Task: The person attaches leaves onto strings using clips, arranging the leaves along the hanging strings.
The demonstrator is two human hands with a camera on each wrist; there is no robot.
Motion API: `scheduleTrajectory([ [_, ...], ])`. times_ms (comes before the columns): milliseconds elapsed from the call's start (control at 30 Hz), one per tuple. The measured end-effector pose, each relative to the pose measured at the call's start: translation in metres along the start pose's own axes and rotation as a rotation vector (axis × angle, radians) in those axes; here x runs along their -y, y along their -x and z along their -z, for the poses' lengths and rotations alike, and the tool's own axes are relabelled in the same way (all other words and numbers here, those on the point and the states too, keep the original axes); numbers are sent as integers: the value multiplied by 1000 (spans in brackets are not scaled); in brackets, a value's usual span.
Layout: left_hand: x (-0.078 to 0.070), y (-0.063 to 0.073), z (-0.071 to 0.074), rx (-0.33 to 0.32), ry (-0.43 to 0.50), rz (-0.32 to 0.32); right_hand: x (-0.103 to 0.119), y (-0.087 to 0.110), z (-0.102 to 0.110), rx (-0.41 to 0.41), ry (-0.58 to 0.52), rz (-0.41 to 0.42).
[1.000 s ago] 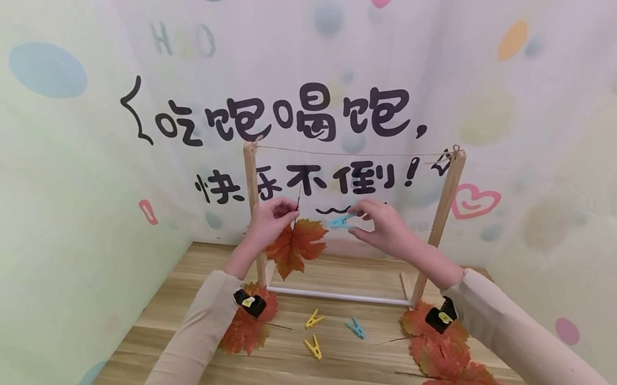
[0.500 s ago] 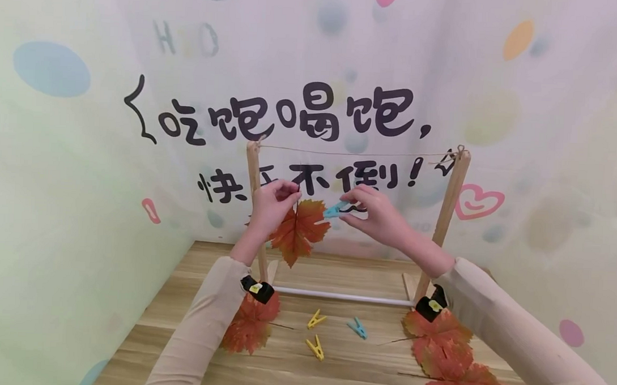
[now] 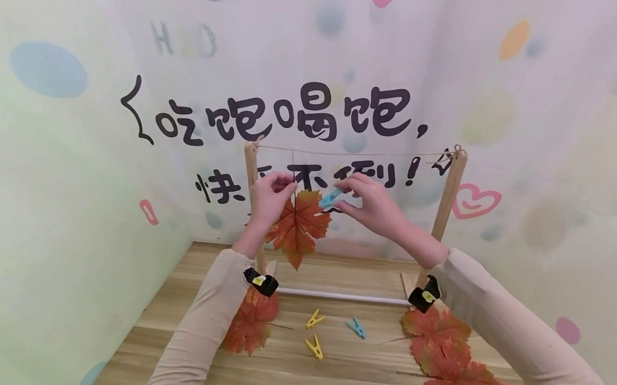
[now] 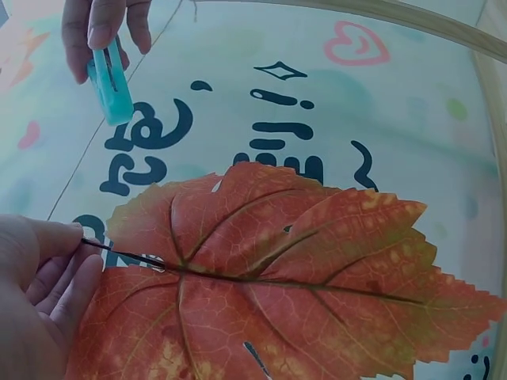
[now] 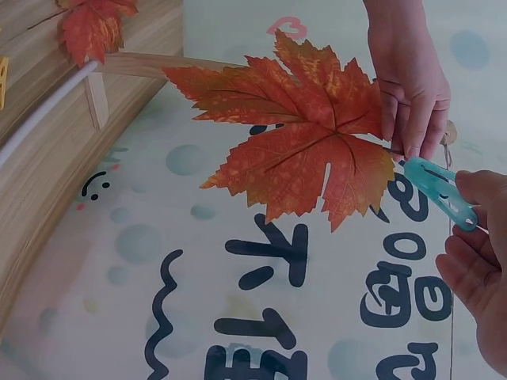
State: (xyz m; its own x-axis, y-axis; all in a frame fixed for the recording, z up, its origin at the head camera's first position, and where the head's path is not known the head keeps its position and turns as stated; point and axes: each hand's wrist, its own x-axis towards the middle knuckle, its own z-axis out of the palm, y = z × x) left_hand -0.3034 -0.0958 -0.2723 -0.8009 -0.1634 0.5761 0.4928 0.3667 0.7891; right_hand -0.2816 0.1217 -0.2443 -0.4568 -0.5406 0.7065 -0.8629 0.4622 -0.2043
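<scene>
Leaf (image 3: 298, 229), orange-red and lobed, held up in the air in front of the wooden frame (image 3: 448, 203); stem (image 3: 293, 163) pointing upward, its tip level with the string (image 3: 340, 153) in the head view, actual contact impossible to tell. Both hands occupied: left hand (image 3: 269, 199) pinching the stem, right hand (image 3: 374, 206) pinching a blue peg (image 3: 330, 198), nose toward the stem and close to the left hand. Raised a little over the last second, with the peg tilted and brought higher too; by judgement, stem and peg nearer the string, but nothing clipped there yet. Below, on the worktop (image 3: 343, 380): yellow pegs (image 3: 313, 348), another blue peg (image 3: 356, 328), further leaves (image 3: 436, 327) to either side. Behind, on the backdrop (image 3: 273, 44), bold black writing: 吃饱喝饱 (image 3: 319, 111) above, 快乐不倒! below, partly covered; faint H (image 3: 162, 39) and O (image 3: 208, 40) at upper left. No brand readable on the pegs.
</scene>
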Motion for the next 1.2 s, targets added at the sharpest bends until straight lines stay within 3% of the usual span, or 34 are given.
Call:
scheduleTrajectory([
  [267,0,-4,-2,-31,-18,10,1,-8,2,-26,-16,-71],
  [633,0,-8,-4,-22,-88,89,6,-34,3,-14,-34,-127],
  [867,3,-10,-3,-30,-23,112,10,-47,-2,-47,-38,-147],
  [1200,-4,-12,-3,-40,-66,122,8,-58,-5,-131,-34,-156],
])
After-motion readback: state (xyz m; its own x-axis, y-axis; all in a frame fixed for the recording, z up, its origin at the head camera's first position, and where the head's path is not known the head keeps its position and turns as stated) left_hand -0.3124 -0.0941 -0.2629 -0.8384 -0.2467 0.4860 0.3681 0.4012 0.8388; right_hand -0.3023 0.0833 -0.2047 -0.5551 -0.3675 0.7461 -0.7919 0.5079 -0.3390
